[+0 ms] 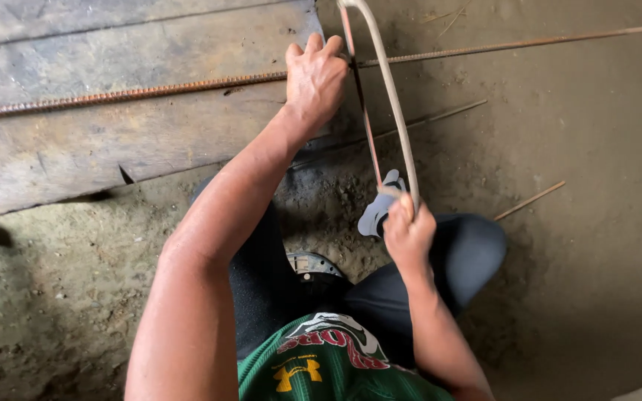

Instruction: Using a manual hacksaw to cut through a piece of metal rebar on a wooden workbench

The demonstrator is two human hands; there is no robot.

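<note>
Here my left hand (315, 78) presses palm-down on a rusty ribbed steel bar (135, 94), fingers curled over it where it leaves the edge of the grey wooden planks (113, 148). My right hand (408, 232) is wrapped tight round the near end of a hacksaw (391, 96); its thin blade crosses the bar just beside my left fingers. Beneath me lies bare dirt floor (596, 245), with a loose thin rod (529, 200) off to the right.
</note>
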